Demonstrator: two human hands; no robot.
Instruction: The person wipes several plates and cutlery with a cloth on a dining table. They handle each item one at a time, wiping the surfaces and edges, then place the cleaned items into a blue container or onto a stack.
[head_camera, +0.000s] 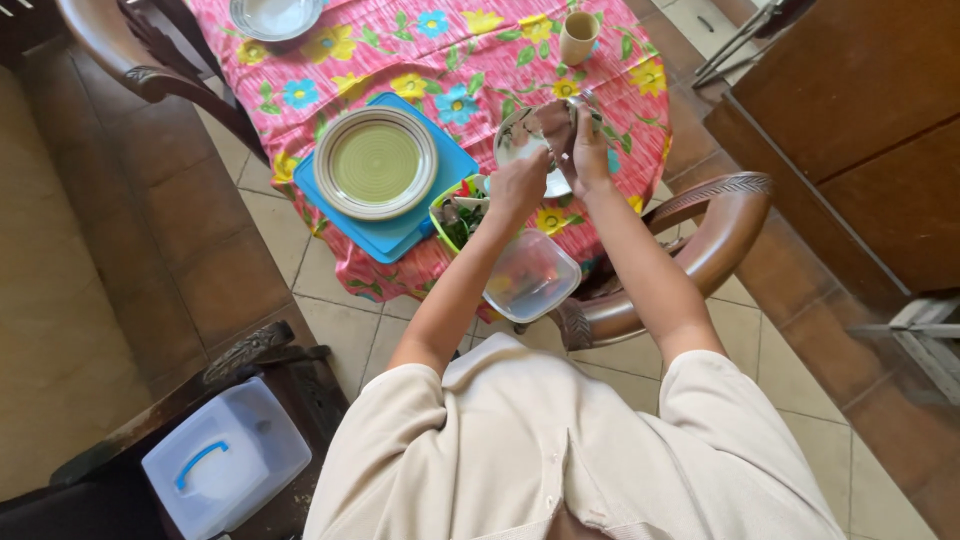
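Note:
My two hands meet over the near right part of a table covered with a pink flowered cloth (420, 60). My left hand (520, 182) grips the near rim of a white patterned plate (512, 140). A brown piece of food lies on that plate. My right hand (588, 150) is closed on a small metal utensil (588, 100) at the plate's far side; its tip is hard to make out. Just under my left wrist stands a green bowl (442, 222) with chopped green and red vegetables. A clear plastic container (532, 275) sits below my forearms at the table's edge.
A green and cream plate (376, 162) rests on a blue tray (400, 235). A beige cup (578, 38) and a pale plate (275, 15) stand farther back. Dark wooden chairs (715, 240) flank the table. A translucent box with a blue handle (225, 458) sits at lower left.

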